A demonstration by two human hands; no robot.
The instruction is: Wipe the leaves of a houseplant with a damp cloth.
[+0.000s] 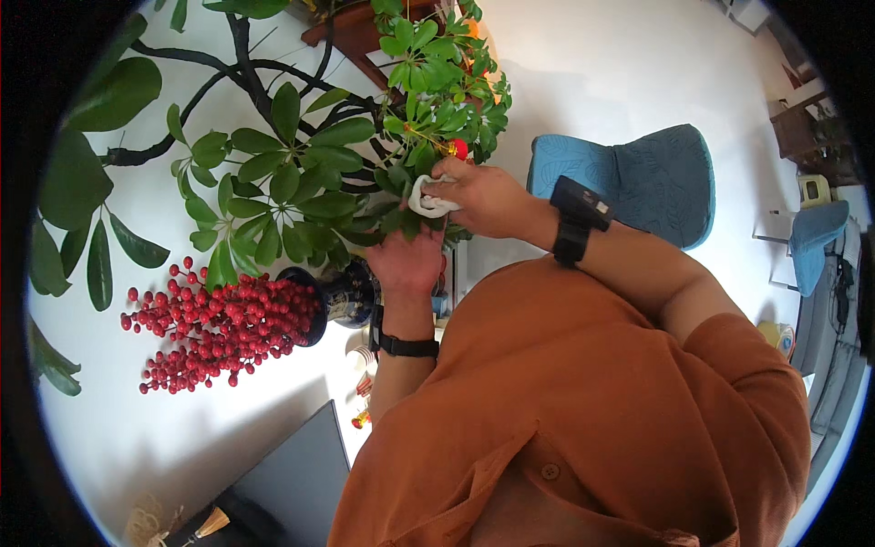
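A folded white cloth [432,197] is pinched in the fingers of my right hand [482,198], up against the leaves of a green umbrella plant [331,150]. Just below the cloth, my left hand [408,263] reaches in among the leaves. Its fingertips are partly hidden by foliage, so I cannot tell whether they grip a leaf. Beside my right knuckles hangs a small red and gold ornament [456,148]. Both wrists wear black straps, and a dark box-shaped device [581,203] sits on the right one.
Close to my left wrist stands a dark patterned vase [348,294] with stems of red berries [225,321]. A blue covered chair [622,181] is to the right. Dark woody branches [253,82] spread at upper left. A grey panel [294,465] and a small brush [210,523] are at lower left.
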